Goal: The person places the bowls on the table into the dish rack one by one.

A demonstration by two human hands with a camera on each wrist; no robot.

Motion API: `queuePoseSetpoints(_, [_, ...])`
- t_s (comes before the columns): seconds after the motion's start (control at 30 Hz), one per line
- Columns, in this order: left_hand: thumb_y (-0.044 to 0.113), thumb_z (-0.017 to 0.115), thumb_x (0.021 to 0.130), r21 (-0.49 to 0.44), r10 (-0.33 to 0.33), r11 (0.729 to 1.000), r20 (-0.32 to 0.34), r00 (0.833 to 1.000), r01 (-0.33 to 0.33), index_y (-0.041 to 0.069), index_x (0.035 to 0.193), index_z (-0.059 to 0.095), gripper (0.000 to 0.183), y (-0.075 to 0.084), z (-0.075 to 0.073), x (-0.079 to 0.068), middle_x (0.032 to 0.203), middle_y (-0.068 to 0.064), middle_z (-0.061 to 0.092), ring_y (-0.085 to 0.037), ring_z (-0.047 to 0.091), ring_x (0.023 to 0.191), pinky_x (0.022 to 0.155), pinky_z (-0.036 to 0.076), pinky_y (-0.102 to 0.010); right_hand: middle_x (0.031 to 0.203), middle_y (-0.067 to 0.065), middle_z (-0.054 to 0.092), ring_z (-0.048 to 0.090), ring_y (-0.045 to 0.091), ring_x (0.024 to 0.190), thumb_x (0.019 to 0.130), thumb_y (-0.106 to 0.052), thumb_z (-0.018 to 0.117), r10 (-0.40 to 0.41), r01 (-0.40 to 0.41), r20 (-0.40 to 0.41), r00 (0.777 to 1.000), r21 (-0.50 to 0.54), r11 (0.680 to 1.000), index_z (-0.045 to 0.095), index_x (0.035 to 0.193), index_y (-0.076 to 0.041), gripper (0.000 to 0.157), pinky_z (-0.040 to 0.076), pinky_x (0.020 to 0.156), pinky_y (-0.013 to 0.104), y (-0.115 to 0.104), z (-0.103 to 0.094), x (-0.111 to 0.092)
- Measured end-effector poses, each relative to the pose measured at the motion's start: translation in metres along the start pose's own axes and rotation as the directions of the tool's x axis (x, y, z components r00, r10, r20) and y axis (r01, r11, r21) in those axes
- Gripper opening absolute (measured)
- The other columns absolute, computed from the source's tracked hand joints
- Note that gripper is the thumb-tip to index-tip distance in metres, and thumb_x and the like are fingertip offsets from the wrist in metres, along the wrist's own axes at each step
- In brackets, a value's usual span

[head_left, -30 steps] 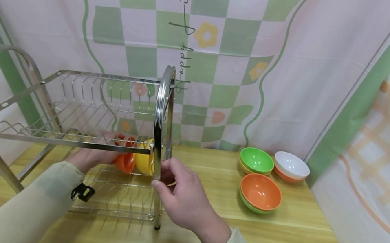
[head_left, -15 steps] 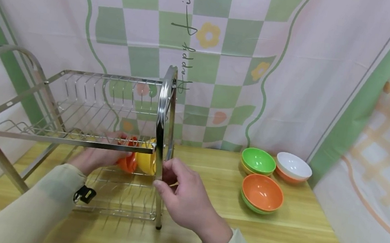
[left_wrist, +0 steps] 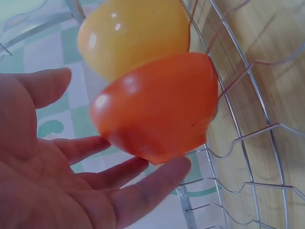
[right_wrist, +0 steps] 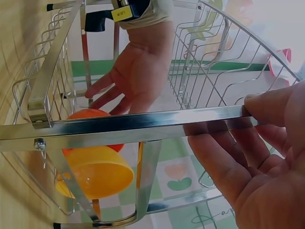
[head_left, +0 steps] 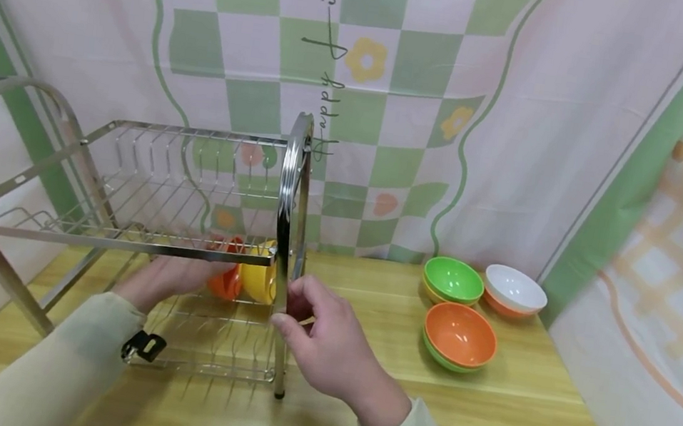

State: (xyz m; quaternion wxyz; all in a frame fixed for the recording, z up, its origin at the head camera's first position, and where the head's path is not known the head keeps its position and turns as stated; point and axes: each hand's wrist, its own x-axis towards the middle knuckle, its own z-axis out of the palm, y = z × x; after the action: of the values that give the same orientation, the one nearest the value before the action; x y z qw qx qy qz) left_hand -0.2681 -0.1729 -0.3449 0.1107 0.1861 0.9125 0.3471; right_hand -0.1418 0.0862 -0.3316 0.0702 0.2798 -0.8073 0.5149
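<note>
A two-tier metal dish rack [head_left: 288, 191] stands on the left of the table. On its lower tier an orange bowl [left_wrist: 157, 105] and a yellow bowl [left_wrist: 136, 36] stand on edge, side by side. My left hand [head_left: 178, 276] reaches in under the upper tier. In the left wrist view its fingers extend to the base of the orange bowl, fingertips right at it, with the thumb held apart. My right hand [head_left: 331, 341] holds the rack's right front upright between thumb and fingers, as the right wrist view also shows along the metal bar [right_wrist: 157, 121].
Right of the rack, small bowls sit in stacked pairs: a green bowl [head_left: 453, 278] over yellow, a white bowl [head_left: 516, 288] over orange, and an orange upper bowl [head_left: 460, 334] over green. A patterned curtain [head_left: 388, 104] hangs behind the wooden table [head_left: 521, 424].
The left hand has shifted slightly at the orange bowl, and its fingers show less above the bowl's side. The right hand keeps its hold on the upright. The head view has shifted a little.
</note>
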Motion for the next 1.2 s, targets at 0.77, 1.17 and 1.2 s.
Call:
queuePoseSetpoints(0.77, [0.025, 0.043, 0.109, -0.336, 0.317, 0.879, -0.122, 0.941, -0.339, 0.011, 0.146, 0.049, 0.04, 0.071, 0.035, -0.088, 0.142, -0.005, 0.054, -0.029, 0.05, 0.128, 0.104, 0.042, -0.05, 0.132, 0.002, 0.058, 0.056, 0.023, 0.121, 0.086, 0.004, 0.058, 0.146, -0.16, -0.127, 0.981, -0.109, 0.981, 0.057, 0.134, -0.009, 0.05, 0.047, 0.101, 0.041, 0.007, -0.063, -0.02])
queuePoseSetpoints(1.17, [0.009, 0.06, 0.1, -0.609, 0.263, 0.704, -0.255, 0.931, -0.365, -0.006, 0.126, 0.062, 0.03, 0.092, 0.051, -0.085, 0.115, -0.019, 0.067, -0.034, 0.066, 0.101, 0.089, 0.055, -0.042, 0.125, 0.016, 0.061, 0.056, 0.025, 0.115, 0.096, -0.006, 0.06, 0.265, -0.349, -0.346, 0.9, -0.207, 0.914, 0.057, 0.13, 0.0, 0.035, 0.047, 0.089, 0.016, 0.031, -0.145, -0.052])
queuePoseSetpoints(1.2, [0.009, 0.061, 0.1, -0.609, 0.254, 0.706, -0.259, 0.932, -0.362, -0.007, 0.124, 0.064, 0.029, 0.093, 0.051, -0.085, 0.113, -0.019, 0.068, -0.033, 0.067, 0.098, 0.088, 0.055, -0.044, 0.124, 0.016, 0.061, 0.057, 0.023, 0.112, 0.096, -0.007, 0.06, 0.265, -0.358, -0.364, 0.893, -0.216, 0.909, 0.057, 0.13, 0.001, 0.035, 0.046, 0.086, 0.013, 0.036, -0.152, -0.056])
